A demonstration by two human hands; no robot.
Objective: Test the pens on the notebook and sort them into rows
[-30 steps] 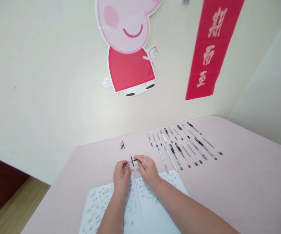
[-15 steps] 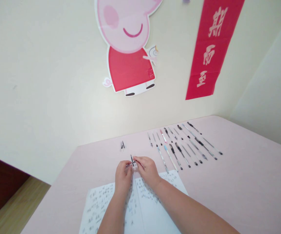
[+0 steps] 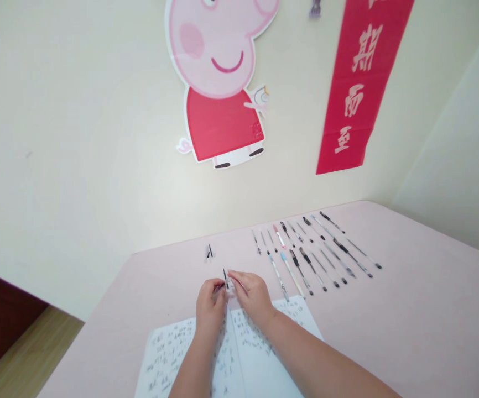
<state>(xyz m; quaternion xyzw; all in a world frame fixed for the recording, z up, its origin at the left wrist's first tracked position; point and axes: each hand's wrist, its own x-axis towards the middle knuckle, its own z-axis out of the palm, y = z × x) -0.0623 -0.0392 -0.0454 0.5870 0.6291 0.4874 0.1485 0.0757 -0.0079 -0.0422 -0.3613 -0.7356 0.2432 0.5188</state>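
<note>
My left hand (image 3: 209, 304) and my right hand (image 3: 253, 296) meet over the far edge of an open notebook (image 3: 243, 359) covered in handwriting. Both pinch a thin pen (image 3: 226, 279) between their fingertips; its dark tip sticks up between the hands. The left fingers close on one end, the right fingers on the other. Whether it is one pen or two parts pressed together I cannot make out. Both forearms lie across the notebook pages.
A row of several pens and refills (image 3: 314, 249) lies on the pink table (image 3: 409, 320) to the right. A small dark pen part (image 3: 209, 252) lies beyond the hands. A cartoon pig cut-out (image 3: 223, 83) and a red banner (image 3: 358, 83) hang on the wall.
My hands have drawn closer together around the pen, so less of it shows between them. The view has tilted slightly.
</note>
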